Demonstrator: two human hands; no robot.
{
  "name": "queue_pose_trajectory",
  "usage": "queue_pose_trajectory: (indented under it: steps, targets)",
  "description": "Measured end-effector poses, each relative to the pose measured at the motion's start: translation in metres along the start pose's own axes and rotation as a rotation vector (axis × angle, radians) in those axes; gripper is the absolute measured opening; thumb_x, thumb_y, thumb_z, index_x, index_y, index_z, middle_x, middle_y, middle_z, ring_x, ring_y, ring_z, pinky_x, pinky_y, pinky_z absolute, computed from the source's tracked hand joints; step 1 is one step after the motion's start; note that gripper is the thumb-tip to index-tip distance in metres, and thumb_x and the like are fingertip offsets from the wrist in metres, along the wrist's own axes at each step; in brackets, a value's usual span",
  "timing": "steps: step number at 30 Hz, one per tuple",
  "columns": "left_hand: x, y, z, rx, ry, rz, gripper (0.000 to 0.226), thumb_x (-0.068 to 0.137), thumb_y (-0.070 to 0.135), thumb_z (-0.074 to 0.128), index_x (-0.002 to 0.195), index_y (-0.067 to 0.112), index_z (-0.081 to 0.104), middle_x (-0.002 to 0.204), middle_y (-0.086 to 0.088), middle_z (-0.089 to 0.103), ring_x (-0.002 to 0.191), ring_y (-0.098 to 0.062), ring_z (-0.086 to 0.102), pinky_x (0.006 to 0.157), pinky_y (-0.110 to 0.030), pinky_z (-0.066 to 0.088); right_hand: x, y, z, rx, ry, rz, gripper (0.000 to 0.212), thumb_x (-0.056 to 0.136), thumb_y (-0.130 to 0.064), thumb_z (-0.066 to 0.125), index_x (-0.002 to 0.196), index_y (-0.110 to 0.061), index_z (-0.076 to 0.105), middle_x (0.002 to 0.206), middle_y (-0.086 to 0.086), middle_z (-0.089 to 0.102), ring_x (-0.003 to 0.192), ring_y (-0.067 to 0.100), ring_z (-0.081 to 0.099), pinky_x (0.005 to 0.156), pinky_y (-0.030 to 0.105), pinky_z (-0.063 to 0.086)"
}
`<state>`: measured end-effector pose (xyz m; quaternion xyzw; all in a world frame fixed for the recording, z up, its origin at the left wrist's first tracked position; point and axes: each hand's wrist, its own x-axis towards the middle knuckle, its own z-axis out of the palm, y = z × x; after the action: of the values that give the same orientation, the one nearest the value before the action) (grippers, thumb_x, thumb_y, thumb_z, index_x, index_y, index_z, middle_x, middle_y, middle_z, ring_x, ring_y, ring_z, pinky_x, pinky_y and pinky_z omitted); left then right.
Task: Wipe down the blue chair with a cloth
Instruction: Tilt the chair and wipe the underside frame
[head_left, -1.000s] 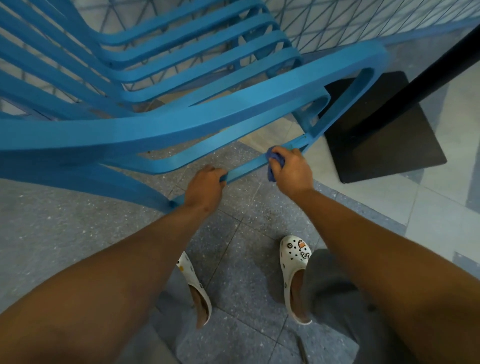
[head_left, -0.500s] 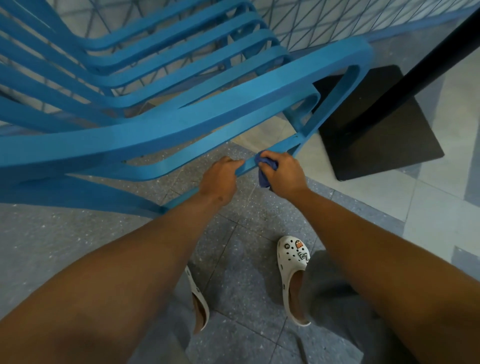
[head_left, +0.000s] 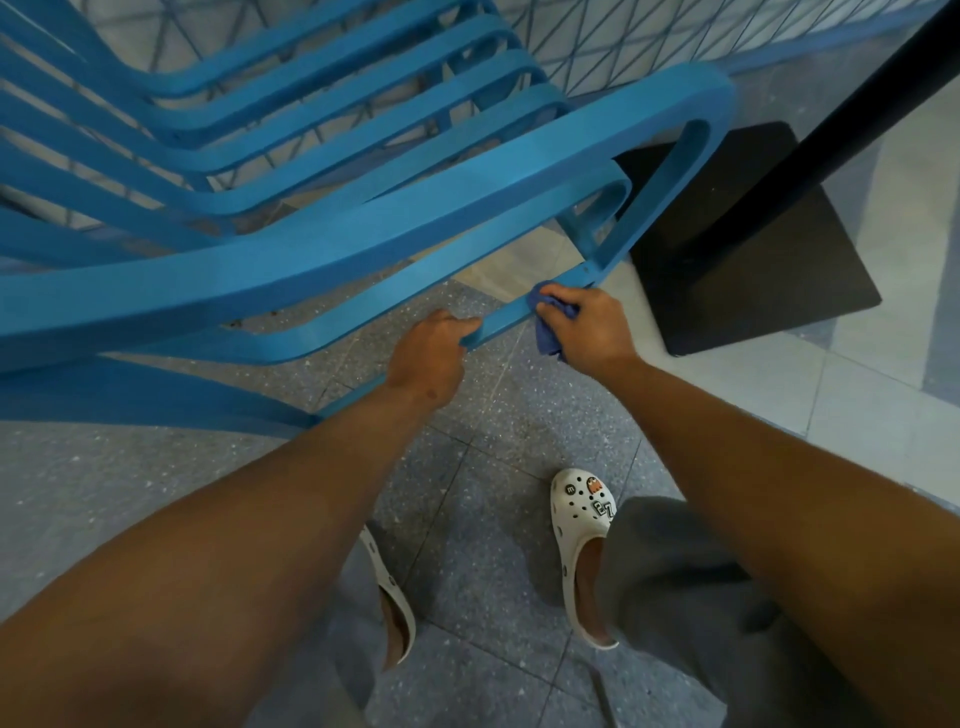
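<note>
Hands on chair (head_left: 363, 249) rail — cloth (head_left: 551, 332) half-hidden under right hand (head_left: 589, 332).

Speckled grey tile floor (head_left: 156, 478) beneath; paler tiles (head_left: 857, 395) to the right. A black square base plate (head_left: 753, 260) carries a slanting black pole (head_left: 831, 104).

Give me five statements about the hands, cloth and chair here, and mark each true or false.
1. The right hand presses a cloth against the blue chair. True.
2. The left hand holds a spray bottle. False: it grips the chair's lower bar.
3. The cloth is white. False: it is blue.
4. Both hands are on the same bar. True.
5. The person is barefoot. False: white clogs are worn.
</note>
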<state>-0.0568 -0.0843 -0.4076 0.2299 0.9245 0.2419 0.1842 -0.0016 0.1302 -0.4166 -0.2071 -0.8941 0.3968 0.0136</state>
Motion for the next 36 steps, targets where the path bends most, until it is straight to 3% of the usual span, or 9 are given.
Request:
queue_pose_trajectory:
  steps: [6, 8, 12, 17, 19, 24, 27, 32, 36]
  targets:
    - [-0.001, 0.000, -0.001, 0.001, -0.004, -0.004, 0.052, 0.093, -0.006, 0.059, 0.138, 0.019, 0.061, 0.118, -0.017, 0.061, 0.103, -0.037, 0.063, 0.091, -0.049, 0.054, 0.008, -0.004, 0.001, 0.153, 0.241, 0.181, 0.018, 0.100, -0.029, 0.061, 0.109, -0.024, 0.076, 0.100, 0.001, 0.073, 0.091, 0.011, 0.064, 0.080, 0.025, 0.049]
    - [-0.001, 0.000, -0.001, 0.005, 0.001, 0.000, 0.051, 0.093, -0.005, 0.059, 0.138, 0.020, 0.061, 0.117, -0.018, 0.061, 0.103, -0.038, 0.063, 0.091, -0.049, 0.054, -0.001, -0.009, 0.009, 0.110, 0.206, 0.153, 0.017, 0.100, -0.028, 0.058, 0.105, -0.024, 0.074, 0.094, 0.000, 0.070, 0.085, 0.013, 0.064, 0.074, 0.025, 0.046]
    - [0.000, 0.002, -0.002, 0.040, 0.003, 0.003, 0.048, 0.094, -0.001, 0.062, 0.137, 0.019, 0.062, 0.116, -0.017, 0.062, 0.102, -0.037, 0.064, 0.090, -0.049, 0.055, 0.000, -0.021, 0.000, -0.061, 0.090, 0.117, 0.021, 0.100, -0.030, 0.059, 0.113, -0.025, 0.074, 0.107, 0.000, 0.071, 0.089, 0.010, 0.058, 0.075, 0.021, 0.039]
    - [0.000, 0.000, -0.001, 0.047, 0.012, 0.009, 0.047, 0.093, -0.001, 0.064, 0.136, 0.019, 0.062, 0.113, -0.015, 0.062, 0.099, -0.036, 0.065, 0.088, -0.047, 0.057, 0.025, -0.028, -0.014, -0.058, 0.272, 0.172, 0.023, 0.102, -0.031, 0.055, 0.114, -0.022, 0.073, 0.103, -0.006, 0.066, 0.092, 0.011, 0.058, 0.077, 0.021, 0.038]
    - [0.000, 0.000, -0.001, 0.060, 0.010, 0.012, 0.050, 0.093, -0.001, 0.065, 0.138, 0.020, 0.061, 0.113, -0.014, 0.062, 0.099, -0.035, 0.065, 0.089, -0.046, 0.057, 0.031, -0.024, -0.008, -0.117, 0.294, 0.219, 0.026, 0.102, -0.036, 0.054, 0.113, -0.023, 0.073, 0.110, 0.002, 0.069, 0.098, 0.019, 0.063, 0.077, 0.024, 0.038]
    - [0.002, 0.000, -0.003, 0.070, -0.001, 0.008, 0.049, 0.094, 0.000, 0.062, 0.138, 0.022, 0.061, 0.114, -0.014, 0.062, 0.099, -0.036, 0.065, 0.088, -0.046, 0.056, 0.026, -0.022, 0.011, -0.117, 0.268, 0.250, 0.029, 0.103, -0.038, 0.048, 0.113, -0.025, 0.073, 0.110, 0.010, 0.064, 0.092, 0.028, 0.065, 0.072, 0.027, 0.039]
    - [0.001, 0.000, -0.001, 0.048, 0.004, -0.016, 0.049, 0.095, 0.001, 0.061, 0.139, 0.023, 0.060, 0.116, -0.014, 0.061, 0.102, -0.036, 0.064, 0.090, -0.045, 0.055, -0.001, -0.024, 0.019, -0.214, 0.147, 0.116, 0.030, 0.106, -0.037, 0.043, 0.124, -0.027, 0.065, 0.112, 0.008, 0.055, 0.084, 0.023, 0.057, 0.073, 0.028, 0.040]
    - [0.000, -0.002, -0.002, 0.001, 0.010, -0.032, 0.046, 0.095, 0.003, 0.063, 0.137, 0.022, 0.062, 0.117, -0.015, 0.063, 0.102, -0.035, 0.065, 0.091, -0.047, 0.055, -0.005, -0.001, -0.010, -0.495, -0.053, -0.149, 0.036, 0.107, -0.040, 0.042, 0.138, -0.029, 0.055, 0.116, 0.014, 0.053, 0.096, 0.032, 0.060, 0.074, 0.035, 0.044]
    - [-0.002, -0.002, -0.003, -0.009, 0.005, -0.031, 0.045, 0.095, 0.002, 0.063, 0.136, 0.021, 0.063, 0.116, -0.015, 0.063, 0.102, -0.034, 0.065, 0.090, -0.045, 0.056, 0.019, 0.005, -0.032, -0.494, 0.115, 0.074, 0.034, 0.106, -0.042, 0.043, 0.132, -0.029, 0.061, 0.118, 0.017, 0.059, 0.104, 0.035, 0.061, 0.076, 0.032, 0.039]
